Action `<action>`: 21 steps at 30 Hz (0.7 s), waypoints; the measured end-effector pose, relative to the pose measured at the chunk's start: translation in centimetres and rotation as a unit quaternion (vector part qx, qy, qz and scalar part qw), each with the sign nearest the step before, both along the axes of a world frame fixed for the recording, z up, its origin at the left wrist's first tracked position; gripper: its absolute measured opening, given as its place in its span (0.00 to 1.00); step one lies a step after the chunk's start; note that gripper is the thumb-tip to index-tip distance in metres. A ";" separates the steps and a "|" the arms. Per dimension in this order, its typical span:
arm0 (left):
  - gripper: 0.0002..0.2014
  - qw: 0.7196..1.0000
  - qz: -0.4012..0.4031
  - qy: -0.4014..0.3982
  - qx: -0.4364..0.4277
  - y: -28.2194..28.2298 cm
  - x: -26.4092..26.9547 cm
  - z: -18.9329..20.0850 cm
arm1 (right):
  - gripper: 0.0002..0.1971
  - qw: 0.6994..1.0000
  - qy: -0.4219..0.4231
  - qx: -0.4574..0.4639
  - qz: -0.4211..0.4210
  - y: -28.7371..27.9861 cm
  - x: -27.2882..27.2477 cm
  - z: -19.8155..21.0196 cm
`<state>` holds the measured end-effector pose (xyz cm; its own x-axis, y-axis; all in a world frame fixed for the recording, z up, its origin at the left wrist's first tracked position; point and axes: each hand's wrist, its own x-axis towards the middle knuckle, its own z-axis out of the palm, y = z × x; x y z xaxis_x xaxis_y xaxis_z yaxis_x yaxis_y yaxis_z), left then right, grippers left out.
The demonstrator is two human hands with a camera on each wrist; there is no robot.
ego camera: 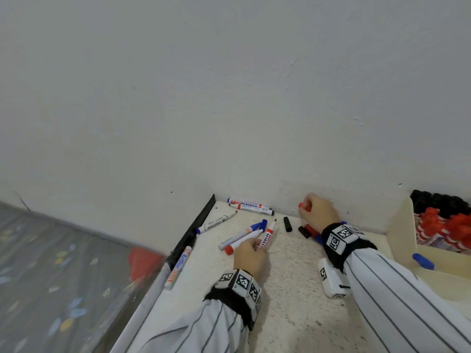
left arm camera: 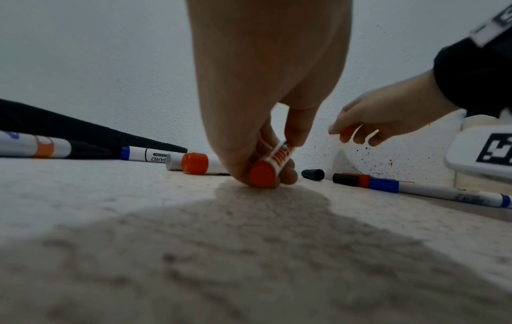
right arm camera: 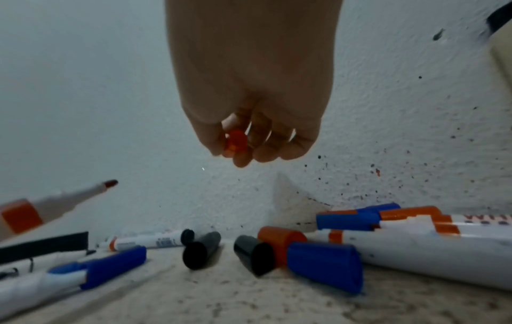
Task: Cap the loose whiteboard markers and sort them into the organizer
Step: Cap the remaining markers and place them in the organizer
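Observation:
My left hand (ego camera: 251,253) grips an uncapped red marker (ego camera: 267,234) (left arm camera: 272,163), its bare tip pointing up and away over the white table (ego camera: 288,289). My right hand (ego camera: 317,210) (right arm camera: 243,136) hovers near the wall and pinches a red cap (ego camera: 304,206) (right arm camera: 236,142) in its fingertips. Loose black caps (ego camera: 288,223) (right arm camera: 200,250), a red cap (right arm camera: 279,241) and a blue cap (right arm camera: 324,265) lie below it. Uncapped blue markers (ego camera: 244,235) lie beside my left hand. The cream organizer (ego camera: 400,225) stands at the right.
The organizer holds several black-capped markers (ego camera: 438,200) and red-capped markers (ego camera: 448,228); a blue one (ego camera: 423,261) lies in its front section. More markers (ego camera: 251,206) lie by the wall, another (ego camera: 178,268) at the table's left edge beside a black strip (ego camera: 196,225).

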<state>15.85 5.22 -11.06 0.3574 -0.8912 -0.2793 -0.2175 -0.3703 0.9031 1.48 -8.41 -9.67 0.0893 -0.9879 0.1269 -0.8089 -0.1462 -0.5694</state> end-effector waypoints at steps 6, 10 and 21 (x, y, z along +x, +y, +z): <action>0.16 0.999 -0.026 -0.038 -0.012 0.1 0.1 0.1 | 0.11 0.983 -0.141 0.002 0.113 2.1 -0.1 1.6; 0.15 0.998 -0.043 -0.045 -0.022 0.2 -0.1 0.1 | 0.07 0.975 -0.192 0.010 0.114 3.6 -0.2 1.5; 0.13 0.990 -0.096 -0.077 -0.072 0.1 -0.9 -0.4 | 0.09 0.969 -0.223 0.017 0.102 5.4 -1.8 1.0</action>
